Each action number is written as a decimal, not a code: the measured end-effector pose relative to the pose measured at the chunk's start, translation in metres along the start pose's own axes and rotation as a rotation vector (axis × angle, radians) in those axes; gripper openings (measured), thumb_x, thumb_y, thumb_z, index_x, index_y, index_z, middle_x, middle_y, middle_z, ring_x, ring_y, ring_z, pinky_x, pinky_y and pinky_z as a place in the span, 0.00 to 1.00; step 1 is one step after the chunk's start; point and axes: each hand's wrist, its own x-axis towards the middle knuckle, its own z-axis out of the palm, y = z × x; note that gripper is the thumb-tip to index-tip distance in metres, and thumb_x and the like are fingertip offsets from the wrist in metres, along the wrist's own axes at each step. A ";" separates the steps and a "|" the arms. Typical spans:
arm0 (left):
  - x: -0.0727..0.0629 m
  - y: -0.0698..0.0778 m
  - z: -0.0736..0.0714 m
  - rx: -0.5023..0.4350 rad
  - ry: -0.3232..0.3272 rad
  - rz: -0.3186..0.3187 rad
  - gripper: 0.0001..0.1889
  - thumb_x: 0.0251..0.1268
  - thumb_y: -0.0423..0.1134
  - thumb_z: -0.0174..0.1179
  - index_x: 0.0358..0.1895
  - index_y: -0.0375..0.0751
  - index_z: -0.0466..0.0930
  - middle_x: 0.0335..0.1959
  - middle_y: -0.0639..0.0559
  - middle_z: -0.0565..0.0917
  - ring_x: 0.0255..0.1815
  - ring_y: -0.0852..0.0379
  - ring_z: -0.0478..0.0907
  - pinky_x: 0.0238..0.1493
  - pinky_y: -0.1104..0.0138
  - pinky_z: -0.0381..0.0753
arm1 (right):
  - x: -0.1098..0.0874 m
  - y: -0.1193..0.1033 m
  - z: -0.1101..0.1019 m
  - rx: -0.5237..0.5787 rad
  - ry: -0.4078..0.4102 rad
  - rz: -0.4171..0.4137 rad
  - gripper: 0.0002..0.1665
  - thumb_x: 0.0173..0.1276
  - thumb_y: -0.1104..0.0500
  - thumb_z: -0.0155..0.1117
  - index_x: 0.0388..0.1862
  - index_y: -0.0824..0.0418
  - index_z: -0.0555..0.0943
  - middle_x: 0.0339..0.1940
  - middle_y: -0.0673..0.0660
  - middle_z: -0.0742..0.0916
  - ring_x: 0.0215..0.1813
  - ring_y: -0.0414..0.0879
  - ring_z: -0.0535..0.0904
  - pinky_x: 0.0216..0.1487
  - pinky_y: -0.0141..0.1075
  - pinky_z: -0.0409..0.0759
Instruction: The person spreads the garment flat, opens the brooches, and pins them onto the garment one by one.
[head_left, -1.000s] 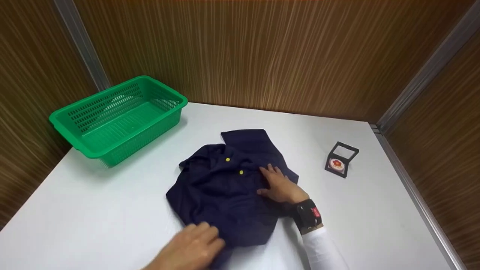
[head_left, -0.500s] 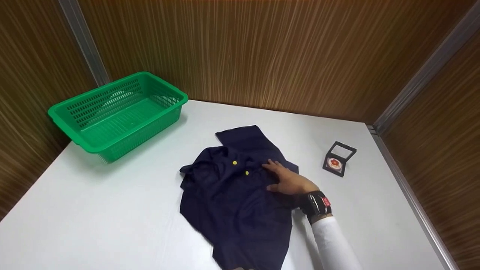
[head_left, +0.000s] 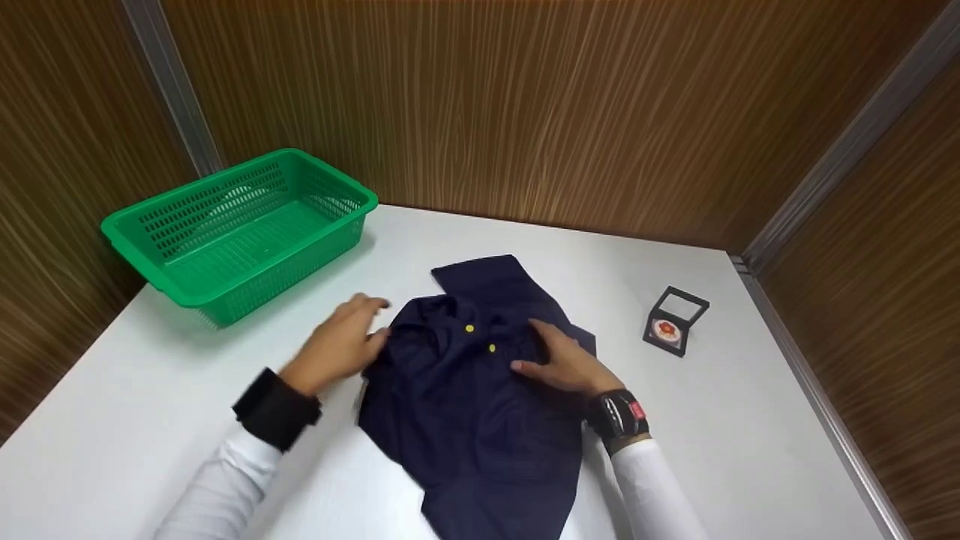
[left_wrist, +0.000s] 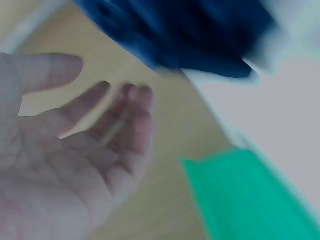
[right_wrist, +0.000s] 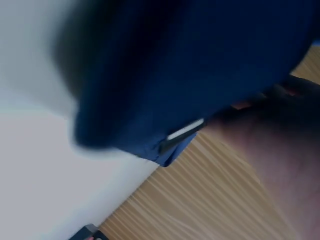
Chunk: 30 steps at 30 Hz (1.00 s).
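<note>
Left hand (head_left: 334,352) is back in view by the navy garment's (head_left: 450,420) upper left edge, fingers loosely spread, holding nothing. Right hand (head_left: 566,367) stays on its right side, thumb and finger apart. Garment lies mid-table, lower end now stretched nearer; looks ready for two-handed work.
</note>
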 end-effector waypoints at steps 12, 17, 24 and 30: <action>0.022 -0.035 0.014 0.015 -0.165 -0.121 0.08 0.63 0.33 0.62 0.43 0.34 0.83 0.42 0.39 0.83 0.45 0.41 0.80 0.48 0.46 0.80 | 0.002 -0.004 0.006 -0.098 -0.012 0.014 0.53 0.71 0.43 0.69 0.81 0.71 0.59 0.84 0.68 0.61 0.86 0.65 0.50 0.79 0.72 0.47; 0.025 -0.037 0.005 -0.156 -0.157 -0.151 0.01 0.62 0.30 0.59 0.35 0.37 0.78 0.34 0.45 0.84 0.35 0.53 0.77 0.39 0.62 0.75 | 0.002 -0.001 0.008 -0.091 -0.037 0.005 0.54 0.70 0.42 0.70 0.81 0.70 0.59 0.85 0.67 0.60 0.87 0.65 0.49 0.80 0.72 0.46; 0.015 -0.038 -0.015 -0.251 -0.106 -0.209 0.11 0.61 0.30 0.57 0.47 0.35 0.76 0.36 0.42 0.86 0.33 0.54 0.79 0.35 0.65 0.75 | 0.000 0.002 0.005 -0.087 -0.025 -0.010 0.54 0.68 0.42 0.72 0.80 0.69 0.61 0.84 0.67 0.61 0.86 0.63 0.53 0.79 0.72 0.49; -0.011 -0.037 -0.039 -0.207 -0.106 -0.205 0.21 0.59 0.33 0.60 0.57 0.35 0.74 0.36 0.41 0.86 0.29 0.55 0.76 0.31 0.64 0.73 | -0.001 0.005 0.002 -0.104 -0.027 -0.037 0.52 0.69 0.44 0.72 0.80 0.70 0.62 0.83 0.69 0.63 0.85 0.64 0.56 0.79 0.71 0.50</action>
